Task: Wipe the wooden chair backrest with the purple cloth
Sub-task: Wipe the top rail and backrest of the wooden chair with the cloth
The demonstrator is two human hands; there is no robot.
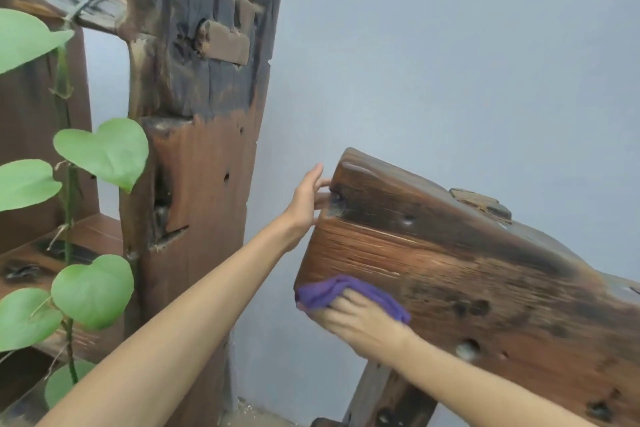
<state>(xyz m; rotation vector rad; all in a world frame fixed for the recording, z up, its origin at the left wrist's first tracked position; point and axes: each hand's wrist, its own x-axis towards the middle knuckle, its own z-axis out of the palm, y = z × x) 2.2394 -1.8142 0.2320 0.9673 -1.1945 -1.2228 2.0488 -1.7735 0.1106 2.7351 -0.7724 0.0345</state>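
The wooden chair backrest [467, 267] is a thick, rustic brown plank with dark stains and holes, slanting down to the right. My left hand [306, 199] grips its upper left edge, fingers wrapped behind the wood. My right hand [360, 322] presses the purple cloth [332, 291] flat against the backrest's lower left corner. Part of the cloth is hidden under my palm.
A tall, weathered wooden post [197, 149] of a shelf stands to the left, with a climbing plant's green heart-shaped leaves [104, 149] in front of it. A pale grey wall [450, 62] is behind. A chair leg [384, 395] shows below the backrest.
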